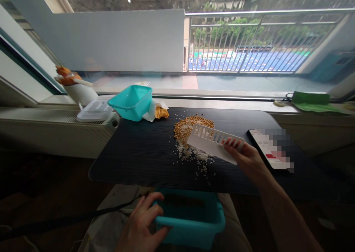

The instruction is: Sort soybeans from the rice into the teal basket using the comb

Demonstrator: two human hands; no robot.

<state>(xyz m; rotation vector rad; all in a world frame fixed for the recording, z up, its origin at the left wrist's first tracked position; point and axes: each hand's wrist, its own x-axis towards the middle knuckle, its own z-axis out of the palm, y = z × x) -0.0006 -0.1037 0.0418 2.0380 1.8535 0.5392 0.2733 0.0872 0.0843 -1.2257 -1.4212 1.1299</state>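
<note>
Right hand: your right hand (248, 157) pinches the right end of the card (208, 143), thumb on its near face; the fingers are closed on it, some showing through the slots.
Card: white, a row of slots along its far edge, held tilted; its left end is over the grain heap. Contact with the heap or table: cannot tell.
Left hand: your left hand (145, 218) grips the lower bin (191, 226) at its left near corner, fingers bent over the rim, thumb along the near side.
Lower bin: teal, below the table's near edge, at your lap; contents too dark to make out.
Beans: tan beans (181, 128) heaped mid-table, behind and left of the card.
Rice: white rice (191, 154) strewn on the near side of the beans, some grains among them, a loose trail running toward you.
Table: dark table (127, 152) with rounded corners.
Phone: phone (263, 144) lies face up right of your right hand, screen lit, partly pixelated.
Far left: upper bin (131, 102), also teal, at the table corner; tissue (149, 112) and an orange scrap (161, 113) just beside it; clear lid (95, 109) on the radiator (55, 128).
Far right: green cloth (312, 101) on the sill.
Outside: railing (222, 25), blue court beyond.
</note>
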